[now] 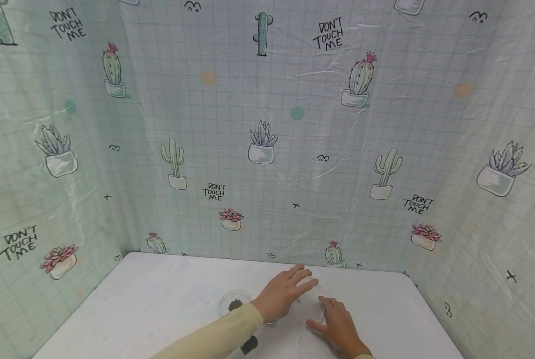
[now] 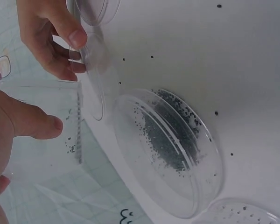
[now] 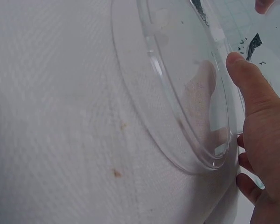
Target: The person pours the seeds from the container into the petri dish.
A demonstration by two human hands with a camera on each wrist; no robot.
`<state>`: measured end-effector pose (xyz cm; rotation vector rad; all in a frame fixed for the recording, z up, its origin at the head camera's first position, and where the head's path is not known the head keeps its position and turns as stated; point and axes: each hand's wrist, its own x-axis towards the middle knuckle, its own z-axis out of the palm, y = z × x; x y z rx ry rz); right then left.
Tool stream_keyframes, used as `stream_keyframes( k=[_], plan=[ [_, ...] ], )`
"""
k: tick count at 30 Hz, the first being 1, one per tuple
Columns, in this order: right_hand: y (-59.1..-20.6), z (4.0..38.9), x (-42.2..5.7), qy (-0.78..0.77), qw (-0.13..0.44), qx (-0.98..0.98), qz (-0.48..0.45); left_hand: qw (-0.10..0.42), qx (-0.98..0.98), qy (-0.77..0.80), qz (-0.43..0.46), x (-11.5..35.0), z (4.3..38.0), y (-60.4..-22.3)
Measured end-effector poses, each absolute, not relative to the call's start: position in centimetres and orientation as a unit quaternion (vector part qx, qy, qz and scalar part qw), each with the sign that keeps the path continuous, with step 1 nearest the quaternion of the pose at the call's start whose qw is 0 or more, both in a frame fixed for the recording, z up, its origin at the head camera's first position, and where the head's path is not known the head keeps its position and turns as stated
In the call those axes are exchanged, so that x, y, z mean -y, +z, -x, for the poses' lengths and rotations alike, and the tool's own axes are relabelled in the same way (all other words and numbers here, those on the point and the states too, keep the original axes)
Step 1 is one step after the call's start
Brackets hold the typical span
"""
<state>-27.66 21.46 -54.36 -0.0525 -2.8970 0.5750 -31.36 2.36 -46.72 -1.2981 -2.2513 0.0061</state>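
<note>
My left hand (image 1: 281,298) is over the middle of the table, its thumb stretched across a clear, straight-edged plastic bag (image 2: 42,154) with dark grains along one side. My right hand (image 1: 339,326) grips the rim of a clear petri dish (image 3: 170,88), thumb on one side and fingers on the other. Close by in the left wrist view is another petri dish (image 2: 130,144) holding a heap of small dark grains, with a clear lid or dish overlapping it. The left hand's fingertips are mostly hidden in that view.
Farther left stands a petri dish (image 1: 222,306) with a dark heap. A dark clump (image 1: 249,344) shows beside the left sleeve. Another clear dish (image 1: 304,346) lies near the right wrist. Loose grains (image 2: 216,113) dot the white table (image 1: 182,284), and patterned curtain (image 1: 267,189) surrounds it.
</note>
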Motion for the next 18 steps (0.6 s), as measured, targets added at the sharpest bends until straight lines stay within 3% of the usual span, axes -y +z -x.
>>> stream_keyframes(
  k=[18],
  plan=[
    [-54.63, 27.61, -21.59, 0.187, 0.113, 0.976, 0.009, 0.315, 0.799, 0.072, 0.507, -2.77, 31.08, -45.71]
  ],
)
